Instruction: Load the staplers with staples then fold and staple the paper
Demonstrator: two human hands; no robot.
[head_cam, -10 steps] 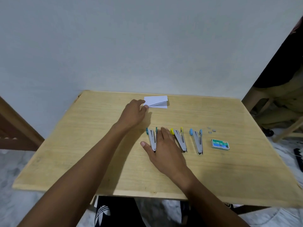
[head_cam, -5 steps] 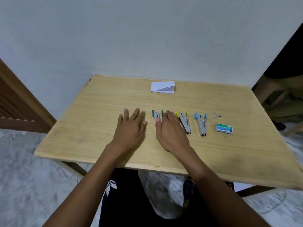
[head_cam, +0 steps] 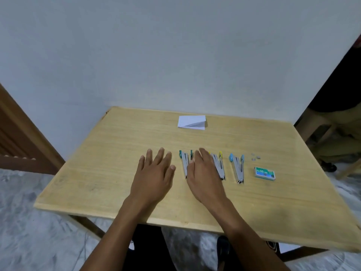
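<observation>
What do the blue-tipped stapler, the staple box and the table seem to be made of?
The blue-tipped stapler: grey body with a dull sheen, likely metal; coloured ends look like plastic. The staple box: matte printed faces, probably card. The table: pale surface with grain lines, wood or a wood-look laminate; cannot tell which.

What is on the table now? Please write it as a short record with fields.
Left hand: flat on the table, fingers straight, holding nothing
Right hand: fingers straight, partly covering the green stapler and the yellow stapler
Blue stapler: right of those, spread in a V, no hand on it
Staple box: right of the blue stapler
Loose staples: just behind the box
Folded paper: far side of the table, apart from the rest
</observation>
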